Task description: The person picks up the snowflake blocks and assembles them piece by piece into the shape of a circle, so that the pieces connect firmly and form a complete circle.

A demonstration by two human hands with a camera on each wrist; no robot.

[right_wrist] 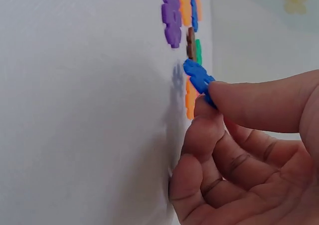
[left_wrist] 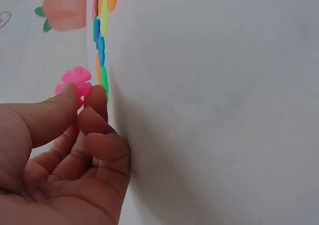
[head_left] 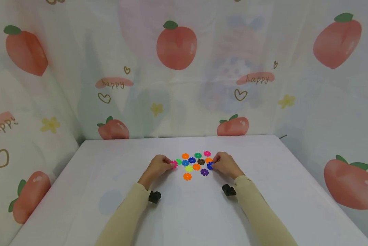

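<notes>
Two hands are working at opposite flanks of a scatter of flower-shaped pieces, near the centre of the head view. At the left flank, the left hand is pinching a pink disc between thumb and forefinger, its other fingers curling loosely beneath. At the right flank, the right hand is mirroring this posture, narrowing to a fingertip pinch on a blue disc that is tilting away from the counter. Between the hands, loose discs are lying flat, an orange disc sitting nearest the lower edge and a purple disc resting just beside the blue one.

The step in hand is, by judgement, the taking up of one piece per hand; the next move is probably calling for steady pinches and a clean lift past the neighbouring pieces.

Thumbs and fingertips are covering part of each held disc. In the left wrist view the loose pieces are showing only their edges and running off the top of the frame, so counting them there is proving difficult. Whether the pink disc is touching the counter cannot fairly be settled from these angles. The sleeves are running out of the head view's lower edge.
</notes>
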